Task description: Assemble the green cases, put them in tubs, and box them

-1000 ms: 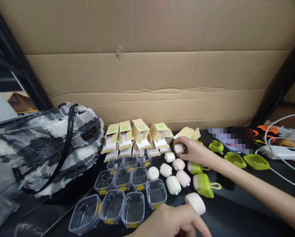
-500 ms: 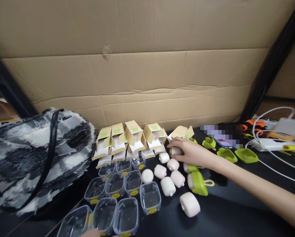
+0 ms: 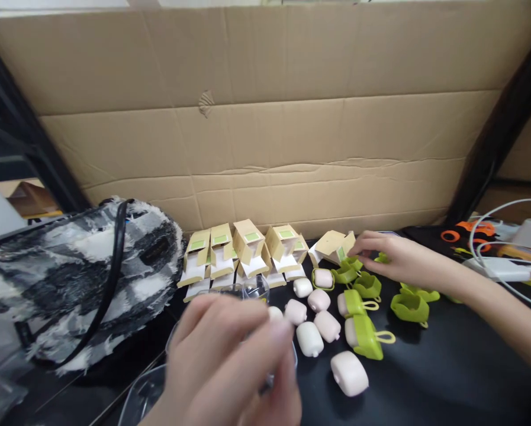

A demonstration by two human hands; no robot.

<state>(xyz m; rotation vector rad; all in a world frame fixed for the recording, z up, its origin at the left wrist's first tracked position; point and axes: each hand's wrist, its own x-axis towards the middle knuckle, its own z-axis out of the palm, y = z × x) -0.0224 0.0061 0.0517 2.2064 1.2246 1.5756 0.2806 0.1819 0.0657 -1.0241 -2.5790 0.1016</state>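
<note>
My left hand (image 3: 234,361) is raised close to the camera, blurred, its fingers curled in. Whatever it may hold is hidden; it covers most of the clear plastic tubs (image 3: 143,393). At the back right, my right hand (image 3: 383,255) has its fingertips closed on the edge of a green soft cover (image 3: 346,272). Another green cover (image 3: 367,286) lies just below that hand. Several white and pale pink barrel-shaped pieces (image 3: 349,373) with small nubs lie between my hands. Two of them sit inside green covers with loops (image 3: 366,337), and another pink piece (image 3: 323,278) rests in a cover farther back.
Opened small cardboard boxes (image 3: 250,239) stand along the cardboard wall (image 3: 265,136). A shaggy black, grey and white bag (image 3: 92,278) takes up the left side. More green covers (image 3: 409,309), white cables (image 3: 491,266) and orange-handled scissors (image 3: 476,229) lie at right.
My right hand has left the pink piece in its cover and moved right to the green covers. My left hand has risen from the bottom edge over the tubs. Green covers have shifted.
</note>
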